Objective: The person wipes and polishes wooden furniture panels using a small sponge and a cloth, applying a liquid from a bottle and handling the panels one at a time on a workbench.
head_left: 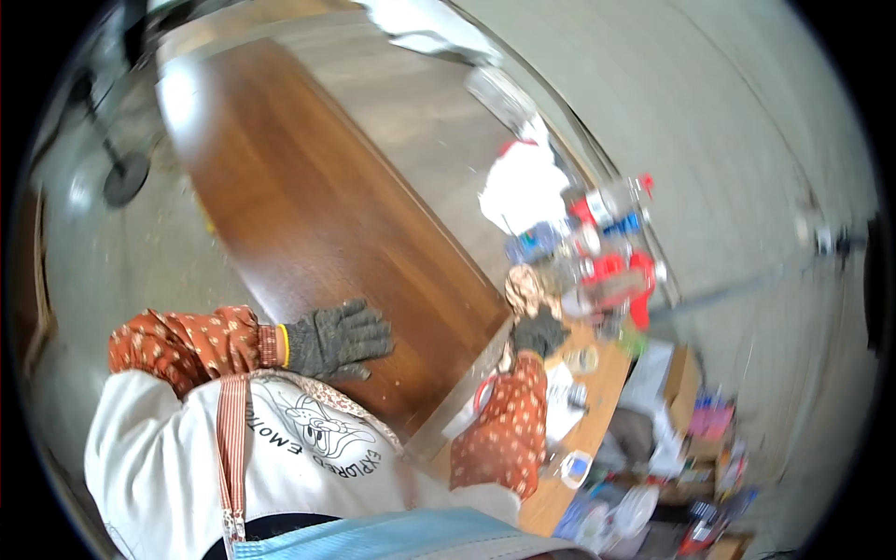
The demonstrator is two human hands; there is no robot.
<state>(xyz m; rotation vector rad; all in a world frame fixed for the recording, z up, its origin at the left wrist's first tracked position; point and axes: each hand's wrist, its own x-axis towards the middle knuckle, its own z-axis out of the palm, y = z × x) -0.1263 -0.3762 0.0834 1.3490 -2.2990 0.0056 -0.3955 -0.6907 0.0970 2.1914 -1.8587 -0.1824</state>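
My left hand [338, 342], in a dark grey knit glove, lies flat with its fingers spread on a glossy brown wooden panel [308, 187]. My right hand [539, 334], gloved the same way, is past the panel's right edge, by the near end of a cluster of plastic bottles. Right beside its fingertips is a crumpled beige patterned cloth [527, 287]. Blur hides whether the fingers are closed on that cloth. A clear bottle with red parts [607, 291] lies just to the right of this hand. A small clear jar [582, 359] stands near the right wrist.
More bottles, one with a red cap [621, 198], and a white bundle [523, 187] line the table's far right side. White paper [562, 401] lies on the light wood tabletop [607, 378]. Boxes and bags [686, 420] crowd the floor. A round stand base [126, 179] is far left.
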